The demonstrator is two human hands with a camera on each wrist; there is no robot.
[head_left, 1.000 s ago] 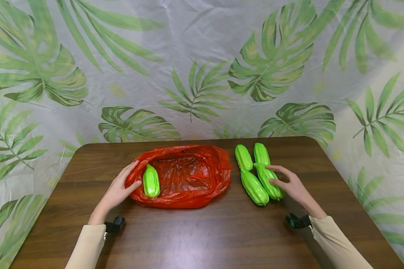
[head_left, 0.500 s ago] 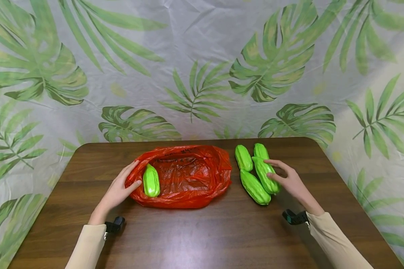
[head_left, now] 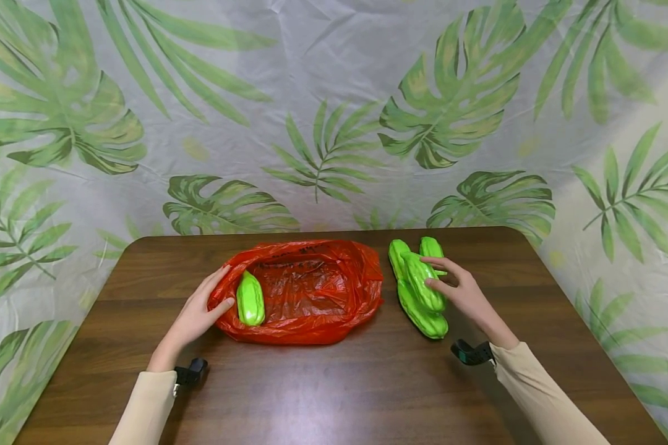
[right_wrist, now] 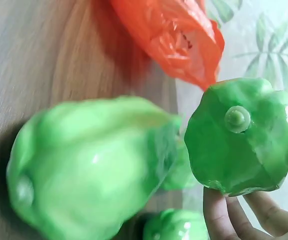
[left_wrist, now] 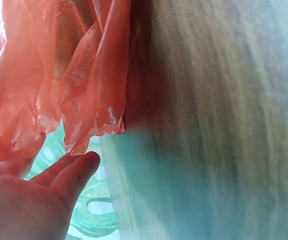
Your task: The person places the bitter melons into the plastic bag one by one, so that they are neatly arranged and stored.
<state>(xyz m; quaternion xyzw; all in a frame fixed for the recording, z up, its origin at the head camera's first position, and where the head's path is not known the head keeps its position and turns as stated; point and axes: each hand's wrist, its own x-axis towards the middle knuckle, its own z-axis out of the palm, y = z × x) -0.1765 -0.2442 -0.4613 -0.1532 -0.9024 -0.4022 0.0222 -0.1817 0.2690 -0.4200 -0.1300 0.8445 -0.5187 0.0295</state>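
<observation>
In the head view a red plastic bag (head_left: 312, 330) lies spread with its mouth upward, a ridged green gourd (head_left: 250, 300) inside at its left end. My left hand (head_left: 197, 306) holds the bag's left rim, thumb on the inner side and fingers outside. In the left wrist view the thumb tip is right at the crumpled red plastic (left_wrist: 93, 85). My right hand (head_left: 462, 293) grips another green gourd (head_left: 425, 283), raised above the others. The right wrist view shows this gourd's lobed end with a round stub (right_wrist: 237, 119), fingers curled round its side.
Beneath and behind the held gourd lie a front gourd (head_left: 428, 322), a back left gourd (head_left: 398, 249) and a back right gourd (head_left: 431, 247). They rest on the dark wooden table (head_left: 323, 395), right of the bag. A leaf-patterned cloth (head_left: 334, 123) hangs behind.
My right hand has lifted the gourd off the table and carried it up and left, over the neighbouring gourds. My left hand and the bag have stayed put.
</observation>
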